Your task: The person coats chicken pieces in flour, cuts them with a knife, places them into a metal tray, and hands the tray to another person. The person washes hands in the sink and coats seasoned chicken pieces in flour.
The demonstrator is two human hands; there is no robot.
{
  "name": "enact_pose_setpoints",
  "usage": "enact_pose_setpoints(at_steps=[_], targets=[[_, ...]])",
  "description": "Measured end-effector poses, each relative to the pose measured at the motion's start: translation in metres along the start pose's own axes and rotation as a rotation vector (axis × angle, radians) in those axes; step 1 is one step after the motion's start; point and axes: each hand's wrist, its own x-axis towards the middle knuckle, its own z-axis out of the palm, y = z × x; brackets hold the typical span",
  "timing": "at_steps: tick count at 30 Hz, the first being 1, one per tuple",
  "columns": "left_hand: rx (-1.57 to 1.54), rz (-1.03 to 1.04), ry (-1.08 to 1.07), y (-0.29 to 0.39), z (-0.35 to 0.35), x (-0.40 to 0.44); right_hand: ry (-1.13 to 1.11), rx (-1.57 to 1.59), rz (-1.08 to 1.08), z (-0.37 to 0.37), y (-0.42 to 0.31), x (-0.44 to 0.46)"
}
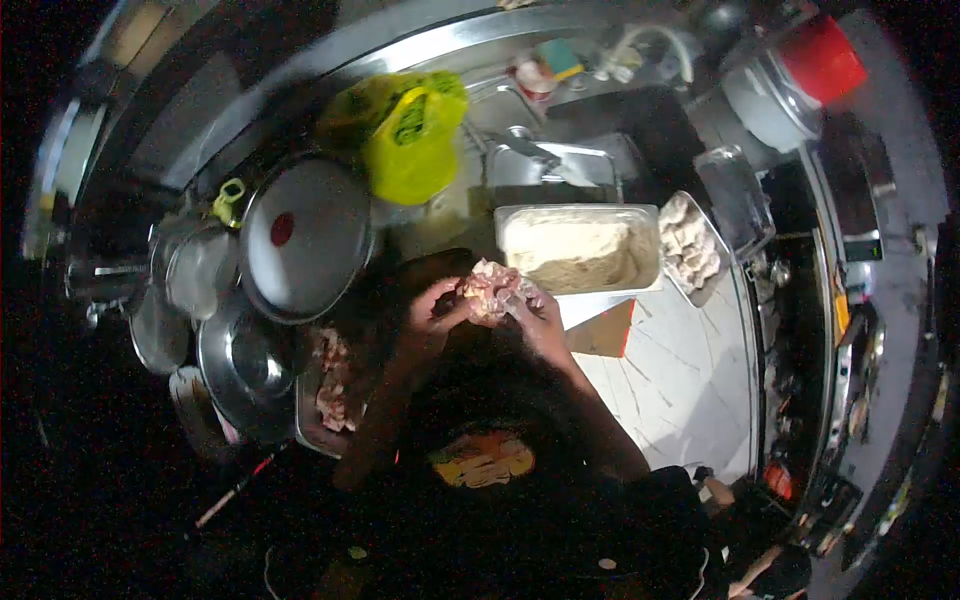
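Both of my hands meet at the middle of the view around a piece of raw meat (490,292), pink with pale parts. My left hand (438,308) grips its left side, and my right hand (533,312) grips its right side. Just beyond my right hand stands a rectangular metal pan (648,222) holding pale flour-like powder. A tray of pale coated pieces (690,245) lies to the right of that pan. At the lower left, a metal tray (322,437) holds more raw meat (333,385), partly in shadow beside my left forearm.
A yellow-green plastic bag (415,140) lies beyond my left hand. A large round pan (305,240) and metal bowls (250,360) stand at left. Behind the powder is a metal tray (500,165); a clear container (738,200) and a red-topped pot (765,100) are at right.
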Motion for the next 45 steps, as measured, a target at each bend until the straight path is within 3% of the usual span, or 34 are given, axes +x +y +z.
enact_pose_setpoints(at_steps=[2, 4, 5, 6, 7, 8, 10, 13, 15, 16, 18, 21, 24, 25, 27, 29, 33, 37, 40, 41, 44, 45], targets=[[0.05, 0.035, -0.002, -0.012, 0.025, 0.019, 0.007, 0.039, -0.029, -0.03, -0.012, 0.0], [0.143, 0.112, 0.056, -0.012, 0.05, 0.038, 0.145, 0.101, 0.138, -0.081, -0.01, 0.002], [0.189, 0.148, 0.119, -0.013, 0.061, 0.047, 0.277, 0.062, -0.036, -0.104, 0.005, 0.009], [0.236, 0.182, 0.186, -0.014, 0.068, 0.056, 0.28, -0.326, -0.003, -0.116, -0.044, 0.007], [0.458, 0.412, 0.271, -0.036, 0.067, 0.073, 0.346, -0.626, -0.071, -0.136, -0.046, 0.014], [0.5, 0.428, 0.33, -0.041, 0.069, 0.088, 0.44, -0.929, -0.12, -0.157, -0.048, 0.021], [0.581, 0.458, 0.447, -0.045, 0.077, 0.116, 0.332, -1.225, -0.194, -0.195, -0.03, 0.049], [0.593, 0.378, 0.435, -0.073, 0.078, 0.145, -0.035, -0.753, -0.11, -0.191, -0.013, 0.087], [0.464, 0.36, 0.464, -0.09, 0.083, 0.155, -0.087, -0.148, 0.266, -0.158, 0.0, 0.1], [0.492, 0.414, 0.476, -0.097, 0.083, 0.158, -0.139, -0.025, 0.224, -0.141, 0.0, 0.103], [0.553, 0.521, 0.498, -0.108, 0.078, 0.16, -0.1, -0.493, 0.144, -0.149, 0.072, 0.13], [0.558, 0.311, 0.459, -0.086, 0.082, 0.149, -0.167, -1.046, 0.222, -0.13, 0.039, 0.138], [0.448, 0.396, 0.452, -0.1, 0.081, 0.155, -0.234, -1.197, -0.098, -0.139, 0.035, 0.145], [0.412, 0.38, 0.442, -0.106, 0.081, 0.156, -0.243, -0.879, 0.027, -0.138, 0.026, 0.143], [0.343, 0.354, 0.423, -0.115, 0.081, 0.158, -0.277, -0.67, -0.047, -0.152, 0.055, 0.153], [0.459, 0.384, 0.459, -0.099, 0.085, 0.153, -0.272, -0.699, -0.035, -0.162, 0.062, 0.155], [0.544, 0.343, 0.444, -0.077, 0.085, 0.147, -0.086, -1.154, 0.149, -0.183, 0.038, 0.142], [0.301, 0.391, 0.455, -0.102, 0.087, 0.157, 0.205, -1.514, 0.307, -0.224, 0.015, 0.124], [0.307, 0.383, 0.489, -0.103, 0.091, 0.157, 0.234, -1.525, -0.018, -0.243, 0.015, 0.117], [0.304, 0.376, 0.488, -0.104, 0.09, 0.158, 0.317, -1.599, -0.223, -0.241, 0.025, 0.11], [0.379, 0.378, 0.497, -0.106, 0.087, 0.158, 0.411, -1.973, -0.274, -0.245, 0.084, 0.106], [0.42, 0.384, 0.503, -0.105, 0.086, 0.157, 0.332, -1.934, -0.075, -0.232, 0.081, 0.108]])
